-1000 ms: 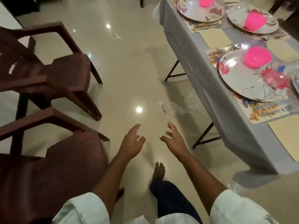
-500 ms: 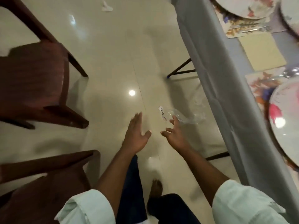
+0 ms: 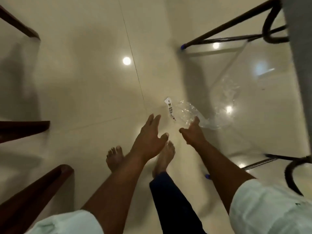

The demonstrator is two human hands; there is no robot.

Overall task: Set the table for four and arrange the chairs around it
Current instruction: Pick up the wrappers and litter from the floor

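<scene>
Chairs (image 3: 25,196) left of the clear wrapper (image 3: 194,115), not yet drawn in; place settings out of view. Left hand (image 3: 148,134) just short of wrapper, fingers spread, holding nothing; right hand (image 3: 194,134) touching it, fingers loose. Bare floor (image 3: 84,81) around wrapper; table legs (image 3: 228,31) and cloth edge (image 3: 300,65) right.

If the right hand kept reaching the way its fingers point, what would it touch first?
Most likely the clear plastic wrapper lying on the floor; the right hand points straight at it, though the gap between them is unclear.
</scene>
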